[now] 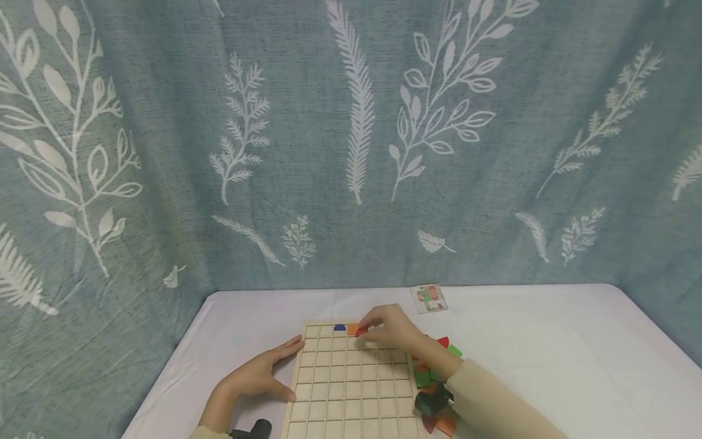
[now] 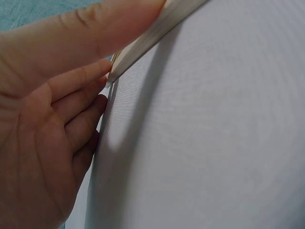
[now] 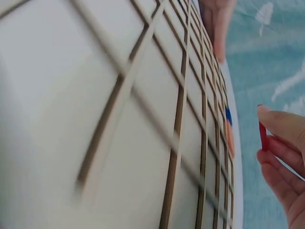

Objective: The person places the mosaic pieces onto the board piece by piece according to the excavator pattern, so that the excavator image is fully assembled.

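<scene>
A pale wooden grid board (image 1: 337, 373) with raised dividers lies on the table. My left hand (image 1: 255, 373) rests along its left side, the thumb and a fingertip at the edge; the left wrist view has these fingers (image 2: 81, 76) nearly straight. Over the far row, my right hand (image 1: 396, 329) pinches a thin red piece (image 3: 263, 136) between thumb and fingers, above the board's surface in the right wrist view. In that row sit a blue half-round piece (image 1: 339, 327) and, just right of it, an orange square piece (image 1: 352, 329), partly covered by the red one.
Loose green, red and orange pieces (image 1: 422, 379) lie along the board's right side, partly hidden under my right forearm. A small printed picture card (image 1: 429, 299) lies near the table's back edge. Behind the white table (image 1: 548, 347) hangs a blue-grey leaf-patterned curtain (image 1: 329, 244).
</scene>
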Demonstrator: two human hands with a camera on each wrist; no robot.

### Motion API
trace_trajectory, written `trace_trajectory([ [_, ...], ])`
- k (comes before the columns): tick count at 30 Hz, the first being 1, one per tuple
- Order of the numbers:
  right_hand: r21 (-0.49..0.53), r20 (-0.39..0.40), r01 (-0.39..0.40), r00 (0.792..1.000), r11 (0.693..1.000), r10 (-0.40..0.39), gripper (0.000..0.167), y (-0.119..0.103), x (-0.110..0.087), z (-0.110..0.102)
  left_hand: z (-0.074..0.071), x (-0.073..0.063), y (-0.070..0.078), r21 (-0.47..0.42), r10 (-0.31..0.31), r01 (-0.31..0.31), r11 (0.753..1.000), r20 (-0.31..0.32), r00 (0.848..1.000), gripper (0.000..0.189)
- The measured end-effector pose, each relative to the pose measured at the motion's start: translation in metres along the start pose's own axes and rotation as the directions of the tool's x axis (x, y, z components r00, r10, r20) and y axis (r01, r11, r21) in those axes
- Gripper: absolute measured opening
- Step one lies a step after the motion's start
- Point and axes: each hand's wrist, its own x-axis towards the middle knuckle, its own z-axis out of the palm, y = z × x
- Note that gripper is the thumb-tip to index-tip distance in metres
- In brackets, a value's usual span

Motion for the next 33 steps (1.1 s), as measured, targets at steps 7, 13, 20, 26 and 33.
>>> trace_trajectory([
  [7, -0.021, 0.021, 0.035, 0.999, 0.999, -0.035, 0.017, -0.017, 0.018, 0.024, 0.0, 0.0, 0.001, 0.02, 0.013, -0.013, 1.0, -0.004, 1.0, 0.099],
  [13, -0.133, 0.109, 0.02, 0.994, 0.991, -0.006, 0.017, -0.03, 0.031, 0.043, 0.001, -0.001, 0.001, 0.012, 0.035, -0.035, 0.999, -0.003, 0.999, 0.098],
  [20, -0.184, 0.102, -0.032, 0.993, 0.982, 0.052, 0.02, -0.035, 0.038, 0.06, 0.001, -0.002, 0.001, 0.009, 0.036, -0.036, 0.999, -0.002, 0.999, 0.099],
  [26, -0.21, 0.086, -0.048, 0.994, 0.977, 0.067, 0.018, -0.035, 0.041, 0.066, 0.001, -0.002, -0.001, 0.012, 0.027, -0.027, 1.0, -0.001, 1.0, 0.099],
  [33, -0.222, 0.087, -0.064, 0.993, 0.973, 0.085, 0.017, -0.034, 0.042, 0.066, 0.001, -0.002, -0.001, 0.012, 0.012, -0.012, 1.0, -0.014, 1.0, 0.1],
])
